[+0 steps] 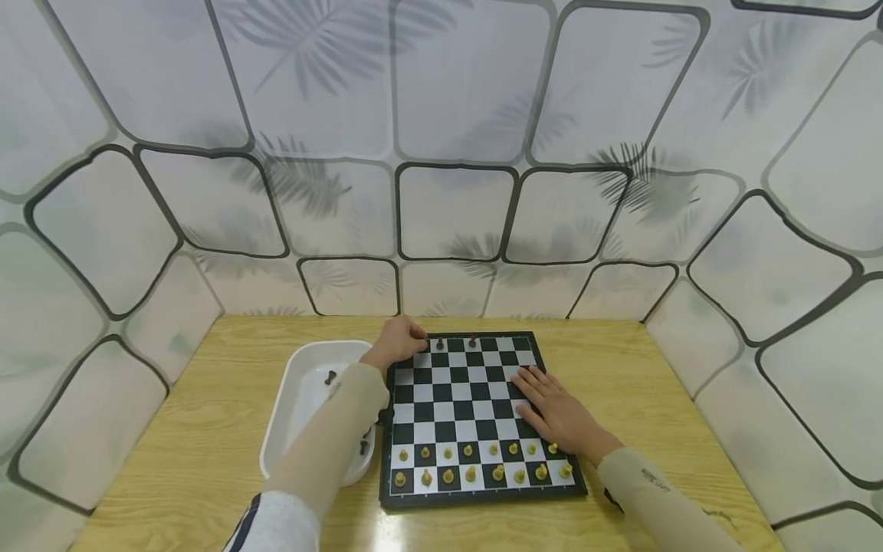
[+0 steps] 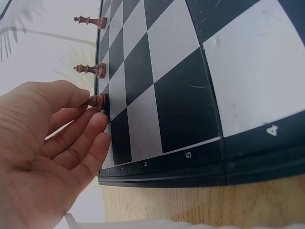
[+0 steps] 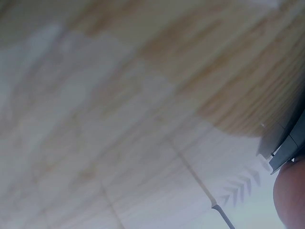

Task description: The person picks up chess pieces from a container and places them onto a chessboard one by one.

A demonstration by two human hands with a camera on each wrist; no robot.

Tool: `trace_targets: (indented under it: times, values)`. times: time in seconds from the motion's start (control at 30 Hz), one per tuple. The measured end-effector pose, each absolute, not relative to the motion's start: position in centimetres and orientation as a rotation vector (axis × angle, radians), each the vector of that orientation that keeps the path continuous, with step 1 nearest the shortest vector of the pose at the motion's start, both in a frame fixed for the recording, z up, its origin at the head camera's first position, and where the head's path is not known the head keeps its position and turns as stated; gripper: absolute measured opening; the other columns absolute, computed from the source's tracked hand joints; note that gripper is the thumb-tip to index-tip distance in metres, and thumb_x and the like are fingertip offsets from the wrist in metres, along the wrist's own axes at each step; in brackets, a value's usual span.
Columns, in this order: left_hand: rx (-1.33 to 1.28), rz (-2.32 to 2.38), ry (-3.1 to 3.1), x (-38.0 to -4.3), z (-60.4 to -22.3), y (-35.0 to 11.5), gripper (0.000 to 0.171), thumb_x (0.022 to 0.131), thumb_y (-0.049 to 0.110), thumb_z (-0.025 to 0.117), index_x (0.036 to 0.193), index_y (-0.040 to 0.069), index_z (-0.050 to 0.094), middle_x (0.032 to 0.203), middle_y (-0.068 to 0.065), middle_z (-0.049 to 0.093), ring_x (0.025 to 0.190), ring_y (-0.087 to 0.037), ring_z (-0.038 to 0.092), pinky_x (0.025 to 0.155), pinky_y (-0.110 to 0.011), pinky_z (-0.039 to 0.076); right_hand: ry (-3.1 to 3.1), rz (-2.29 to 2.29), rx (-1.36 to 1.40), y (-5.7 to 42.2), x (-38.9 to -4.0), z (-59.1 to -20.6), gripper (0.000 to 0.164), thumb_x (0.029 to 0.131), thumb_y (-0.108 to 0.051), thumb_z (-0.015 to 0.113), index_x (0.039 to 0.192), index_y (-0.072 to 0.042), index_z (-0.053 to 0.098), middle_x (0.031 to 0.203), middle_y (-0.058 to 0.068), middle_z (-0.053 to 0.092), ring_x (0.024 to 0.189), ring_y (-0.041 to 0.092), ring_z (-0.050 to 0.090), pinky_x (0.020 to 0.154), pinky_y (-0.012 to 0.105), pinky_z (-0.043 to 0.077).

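Note:
My left hand is at the far left corner of a black-and-white chessboard. Its thumb and fingertips pinch a dark brown chess piece whose base is at the back row; the fingers hide its top. Beside it stand a brown bishop and, farther along, a taller brown piece with a crown-like top. My right hand lies palm down with straight fingers over the board's right edge. Only a blurred bit of that hand enters the right wrist view.
Two rows of yellow chess pieces line the board's near side. Left of the board sits a white tray with some brown pieces inside, partly covered by my left arm. A wooden table carries everything, with patterned walls around it.

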State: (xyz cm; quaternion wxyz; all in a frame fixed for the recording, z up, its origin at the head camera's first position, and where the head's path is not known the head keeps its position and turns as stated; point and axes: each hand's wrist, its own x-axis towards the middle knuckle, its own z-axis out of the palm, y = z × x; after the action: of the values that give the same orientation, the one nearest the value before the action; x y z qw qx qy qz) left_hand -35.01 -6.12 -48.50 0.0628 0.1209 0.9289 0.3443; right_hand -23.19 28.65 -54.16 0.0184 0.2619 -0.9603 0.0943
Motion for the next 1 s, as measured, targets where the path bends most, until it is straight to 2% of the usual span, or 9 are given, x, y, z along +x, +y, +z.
trace_targets:
  times: [0.33,0.53,0.67,1.0]
  values:
    - [0.395,1.035,2.796,-35.2,-48.6,-6.3,0.025,0.095,0.013,0.072,0.115,0.000,0.080,0.118,-0.015,0.079,0.112,-0.031,0.074,0.098,-0.044,0.060,-2.993,0.301,0.808,28.6,-23.2,-54.1,0.063,0.110,-0.044,0.049,0.163,-0.011,0.039,0.170,0.012,0.038,0.160,0.037,0.030,0.129,0.056,0.027]
    - [0.376,1.080,2.766,-35.2,-47.9,-6.7,0.036,0.095,0.016,0.070,0.125,-0.002,0.074,0.125,-0.019,0.076,0.115,-0.033,0.073,0.098,-0.045,0.060,-2.987,0.290,0.799,28.7,-23.2,-54.4,0.063,0.110,-0.045,0.047,0.163,-0.011,0.039,0.170,0.011,0.038,0.160,0.037,0.030,0.129,0.057,0.027]
    - [0.417,1.109,2.794,-35.3,-46.9,-7.3,0.038,0.097,0.017,0.066,0.129,-0.002,0.072,0.125,-0.019,0.075,0.115,-0.033,0.073,0.097,-0.044,0.061,-2.987,0.292,0.799,28.7,-23.2,-54.3,0.063,0.110,-0.045,0.048,0.163,-0.012,0.039,0.170,0.011,0.038,0.160,0.037,0.030,0.129,0.057,0.027]
    - [0.580,1.159,2.873,-34.3,-43.5,-9.5,0.035,0.097,0.017,0.062,0.125,-0.002,0.074,0.120,-0.020,0.077,0.110,-0.035,0.074,0.096,-0.047,0.060,-2.973,0.291,0.802,28.5,-23.2,-54.3,0.063,0.110,-0.045,0.048,0.162,-0.010,0.041,0.169,0.012,0.039,0.159,0.037,0.031,0.128,0.056,0.028]
